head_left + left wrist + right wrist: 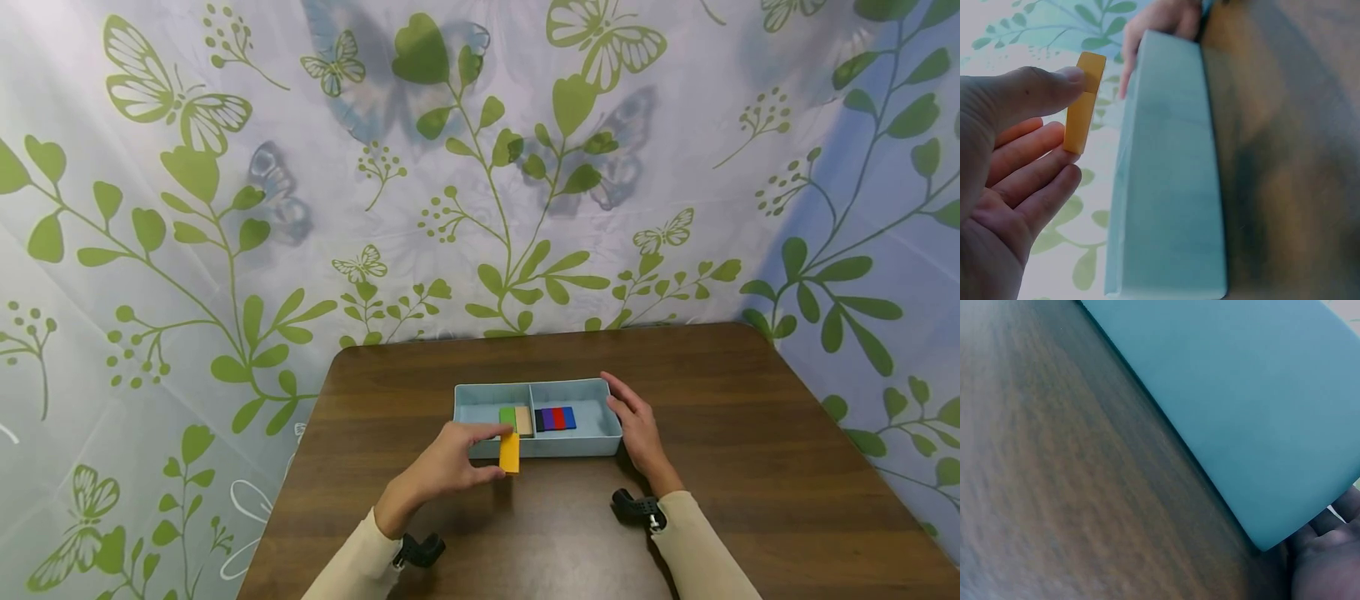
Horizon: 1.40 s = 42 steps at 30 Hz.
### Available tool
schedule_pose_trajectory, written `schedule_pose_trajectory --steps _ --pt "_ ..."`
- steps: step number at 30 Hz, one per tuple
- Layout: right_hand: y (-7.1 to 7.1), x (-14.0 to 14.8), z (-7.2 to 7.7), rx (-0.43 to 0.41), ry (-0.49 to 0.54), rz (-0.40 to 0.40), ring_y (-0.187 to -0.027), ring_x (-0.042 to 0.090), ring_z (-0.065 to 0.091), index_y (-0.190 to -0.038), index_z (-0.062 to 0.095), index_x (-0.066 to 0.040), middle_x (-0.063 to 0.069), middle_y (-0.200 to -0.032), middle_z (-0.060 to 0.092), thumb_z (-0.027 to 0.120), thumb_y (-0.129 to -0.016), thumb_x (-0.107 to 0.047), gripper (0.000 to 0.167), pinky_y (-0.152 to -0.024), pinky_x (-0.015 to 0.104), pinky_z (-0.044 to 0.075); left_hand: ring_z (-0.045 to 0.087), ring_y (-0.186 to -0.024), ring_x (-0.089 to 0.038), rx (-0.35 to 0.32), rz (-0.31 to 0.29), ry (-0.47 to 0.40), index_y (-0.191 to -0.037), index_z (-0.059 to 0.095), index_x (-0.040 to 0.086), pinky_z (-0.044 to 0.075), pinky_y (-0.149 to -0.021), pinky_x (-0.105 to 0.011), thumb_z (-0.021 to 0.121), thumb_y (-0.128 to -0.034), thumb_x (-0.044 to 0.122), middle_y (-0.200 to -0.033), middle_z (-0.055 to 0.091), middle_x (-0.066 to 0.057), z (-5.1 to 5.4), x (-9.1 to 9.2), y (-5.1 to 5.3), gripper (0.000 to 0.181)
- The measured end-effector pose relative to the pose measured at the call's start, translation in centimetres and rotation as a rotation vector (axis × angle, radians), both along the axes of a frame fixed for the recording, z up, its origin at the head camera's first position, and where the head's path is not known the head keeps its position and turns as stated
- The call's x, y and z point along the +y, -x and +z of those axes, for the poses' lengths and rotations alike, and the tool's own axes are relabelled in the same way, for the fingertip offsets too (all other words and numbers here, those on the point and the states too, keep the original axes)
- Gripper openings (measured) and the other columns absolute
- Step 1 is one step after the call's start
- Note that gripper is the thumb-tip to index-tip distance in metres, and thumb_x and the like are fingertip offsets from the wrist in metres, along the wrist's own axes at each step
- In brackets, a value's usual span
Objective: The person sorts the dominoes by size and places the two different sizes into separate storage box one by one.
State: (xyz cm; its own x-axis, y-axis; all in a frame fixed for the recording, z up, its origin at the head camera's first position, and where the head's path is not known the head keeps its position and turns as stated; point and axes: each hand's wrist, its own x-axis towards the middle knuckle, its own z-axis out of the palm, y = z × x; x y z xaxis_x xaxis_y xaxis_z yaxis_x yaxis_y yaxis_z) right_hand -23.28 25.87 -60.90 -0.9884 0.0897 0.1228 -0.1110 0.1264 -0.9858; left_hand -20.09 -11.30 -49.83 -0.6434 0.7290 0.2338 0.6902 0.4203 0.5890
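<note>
My left hand (442,467) pinches a yellow-orange rectangular block (509,453) between thumb and fingers, in front of the near wall of a pale blue box (555,447). In the left wrist view the block (1085,103) stands on end, the thumb on one face and fingertips behind. My right hand (641,429) touches the box's right end, fingers fairly straight along the wall and rim. A divider splits the box in two. Left of it lie a green block (507,415) and a beige block (523,421); right of it, a row of black, purple, red (558,418) and blue blocks.
The box stands on a dark brown wooden table (570,533). Behind it hangs a pale curtain (465,183) printed with green leaves and butterflies. Black straps with mounts (633,507) sit at both wrists, over light sleeves.
</note>
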Motion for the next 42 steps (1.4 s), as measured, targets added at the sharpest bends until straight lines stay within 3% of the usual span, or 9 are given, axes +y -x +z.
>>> schedule_pose_trajectory --steps 4,10,17,24,32,42 --pt "-0.1 -0.1 0.2 -0.001 -0.003 0.003 -0.166 0.032 0.03 -0.167 0.048 -0.014 0.009 -0.178 0.038 0.048 -0.119 -0.024 0.049 -0.116 0.008 0.033 0.073 -0.13 -0.025 0.039 0.038 -0.005 -0.147 0.068 0.003 0.059 -0.109 -0.044 0.093 -0.0894 0.014 -0.144 0.074 -0.01 0.9 -0.7 1.0 0.064" --pt "-0.1 -0.1 0.3 -0.012 -0.002 0.009 -0.166 0.031 0.03 -0.167 0.048 -0.014 0.009 -0.178 0.037 0.048 -0.119 -0.024 0.049 -0.128 0.023 0.032 0.075 -0.126 -0.025 0.078 0.069 0.022 -0.149 0.067 0.002 0.06 -0.108 -0.045 0.092 -0.0898 0.014 -0.142 0.075 -0.01 1.3 -1.2 2.6 0.065" --pt "0.2 0.0 -0.3 0.006 -0.023 0.008 -0.166 0.037 0.03 -0.167 0.048 -0.014 0.011 -0.178 0.037 0.047 -0.119 -0.026 0.05 -0.11 0.003 0.032 0.075 -0.124 -0.026 0.084 0.085 0.077 -0.149 0.067 0.003 0.062 -0.104 -0.046 0.091 -0.0911 0.015 -0.143 0.074 -0.011 1.3 -1.4 4.1 0.064" --pt "0.2 0.0 -0.2 0.008 -0.008 0.003 -0.166 0.034 0.03 -0.166 0.049 -0.015 0.008 -0.178 0.038 0.049 -0.118 -0.027 0.049 -0.109 0.002 0.033 0.075 -0.124 -0.028 0.133 0.073 0.139 -0.148 0.066 0.0 0.061 -0.106 -0.045 0.089 -0.0926 0.013 -0.141 0.075 -0.014 1.1 -1.2 5.6 0.062" --pt "0.0 0.0 -0.4 -0.002 -0.012 0.007 -0.167 0.034 0.029 -0.167 0.048 -0.016 0.008 -0.178 0.037 0.048 -0.119 -0.027 0.05 -0.109 0.001 0.032 0.074 -0.123 -0.028 0.093 0.057 0.223 -0.15 0.064 -0.001 0.059 -0.109 -0.045 0.087 -0.0945 0.011 -0.141 0.074 -0.015 0.4 -0.6 6.8 0.061" --pt "0.2 0.1 -0.3 0.009 -0.006 0.01 -0.167 0.036 0.028 -0.167 0.048 -0.015 0.01 -0.178 0.037 0.048 -0.119 -0.027 0.05 -0.11 0.002 0.033 0.074 -0.106 -0.029 0.064 0.037 0.368 -0.145 0.066 0.0 0.063 -0.096 -0.038 0.086 -0.0957 0.011 -0.124 0.077 -0.011 -0.7 0.6 8.1 0.054"
